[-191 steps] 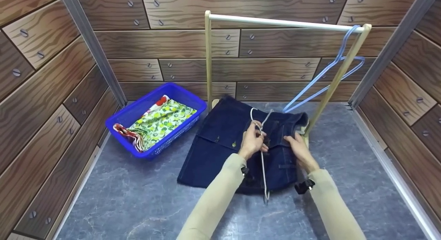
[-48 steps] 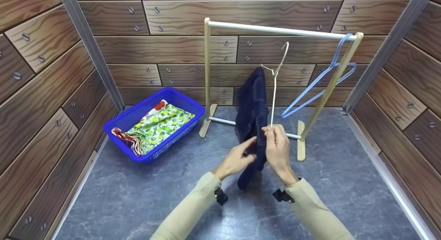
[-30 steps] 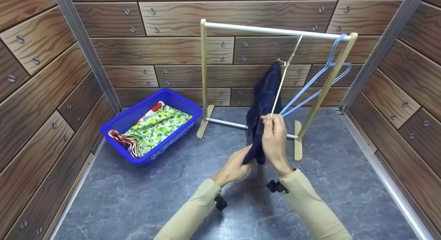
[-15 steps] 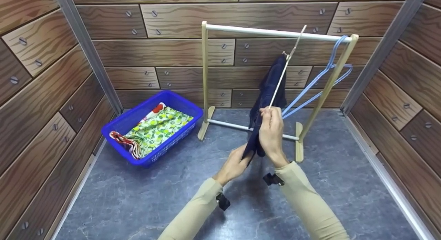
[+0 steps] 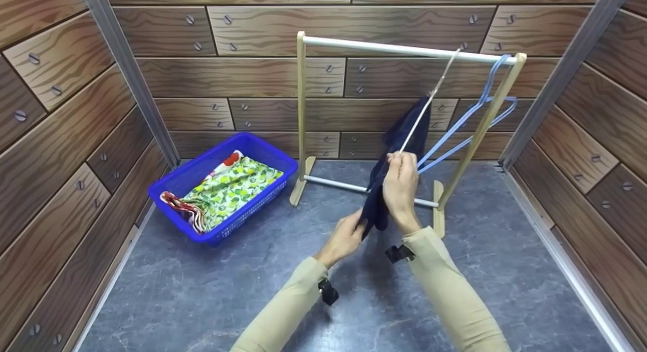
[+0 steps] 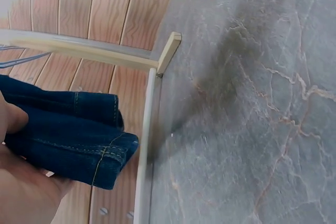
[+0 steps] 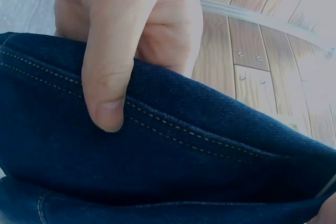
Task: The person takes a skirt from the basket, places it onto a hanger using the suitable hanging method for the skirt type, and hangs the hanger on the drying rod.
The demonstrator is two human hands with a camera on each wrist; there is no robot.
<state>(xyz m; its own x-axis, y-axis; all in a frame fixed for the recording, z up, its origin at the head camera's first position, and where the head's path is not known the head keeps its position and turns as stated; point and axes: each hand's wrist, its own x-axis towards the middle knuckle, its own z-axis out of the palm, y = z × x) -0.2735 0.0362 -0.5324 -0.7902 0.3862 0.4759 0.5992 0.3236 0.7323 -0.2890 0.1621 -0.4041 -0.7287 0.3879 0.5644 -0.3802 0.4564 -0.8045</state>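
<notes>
In the head view my right hand (image 5: 400, 182) holds the lower end of a thin white wire hanger (image 5: 422, 117), the dark blue denim garment (image 5: 381, 170) folded over it. The hanger's hook overlaps the rail of the clothes rack (image 5: 379, 47) in this view. My left hand (image 5: 346, 239) grips the garment's lower edge. In the left wrist view the stitched hem (image 6: 105, 156) sticks out past my left fingers. The right wrist view shows my left hand (image 7: 126, 19) with its thumb pressed on the denim, and a sliver of my right hand (image 7: 328, 214) at the corner.
A blue hanger (image 5: 455, 124) hangs at the rack's right end, beside the garment. To the left stands a blue plastic basket (image 5: 275, 190) with folded cloth (image 5: 232, 187) in a lemon print. Wood-patterned walls (image 5: 252, 76) close off the grey floor (image 5: 202, 291) at back and sides.
The garment, spread out low earlier with the hanger on it, is now folded over the hanger and raised at the rack. Since half a second ago the hook has moved right and down to the rail.
</notes>
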